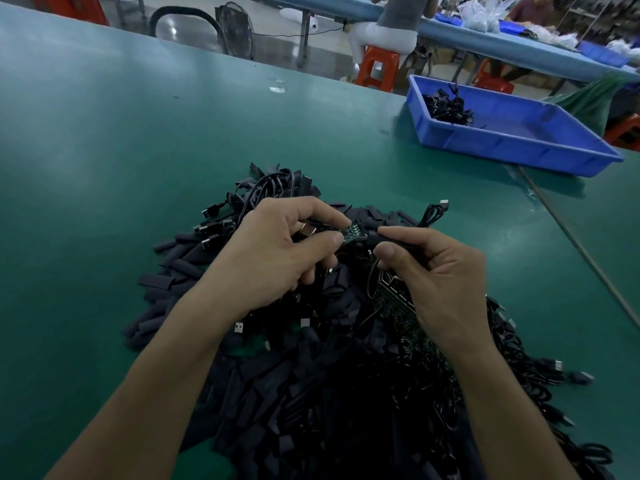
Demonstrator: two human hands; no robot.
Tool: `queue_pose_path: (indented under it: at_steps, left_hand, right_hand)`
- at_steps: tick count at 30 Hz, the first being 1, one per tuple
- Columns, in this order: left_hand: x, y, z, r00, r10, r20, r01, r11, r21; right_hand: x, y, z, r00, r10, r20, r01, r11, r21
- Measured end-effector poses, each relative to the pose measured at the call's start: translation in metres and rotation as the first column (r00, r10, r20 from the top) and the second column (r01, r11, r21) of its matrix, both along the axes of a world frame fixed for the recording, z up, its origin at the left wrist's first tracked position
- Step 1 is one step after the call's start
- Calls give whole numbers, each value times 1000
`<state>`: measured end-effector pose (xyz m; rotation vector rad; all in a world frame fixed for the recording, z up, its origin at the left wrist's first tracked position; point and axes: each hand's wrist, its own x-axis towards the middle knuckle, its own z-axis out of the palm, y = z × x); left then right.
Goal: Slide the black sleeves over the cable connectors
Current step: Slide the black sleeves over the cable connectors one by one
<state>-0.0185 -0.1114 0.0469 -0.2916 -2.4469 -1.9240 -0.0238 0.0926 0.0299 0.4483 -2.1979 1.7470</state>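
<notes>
Black tubular sleeve (pixel 375 237), pinched in the right hand (pixel 446 282), sat beside the small green circuit-board connector (pixel 351 233) the left hand (pixel 277 251) pinched — squaring its mouth seemed wise.

Blue tray (pixel 512 147) rests on green table (pixel 138 133).

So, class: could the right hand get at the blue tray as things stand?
Probably yes: mostly bare green table lies between the right hand and the blue tray, on that same side. But its fingers are pinching a black sleeve, so it isn't free.
</notes>
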Motion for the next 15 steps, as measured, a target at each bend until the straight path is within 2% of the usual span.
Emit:
queue_pose_path:
  at_steps: [9,15]
  left_hand:
    - [-1,0,1,999,-36,14,36,999,-16]
    - [-1,-2,2,998,-45,41,45,999,1]
  right_hand:
    - [1,0,-1,1000,6,15,-7,1000,20]
    - [1,3,3,992,101,70,-101,995,-13]
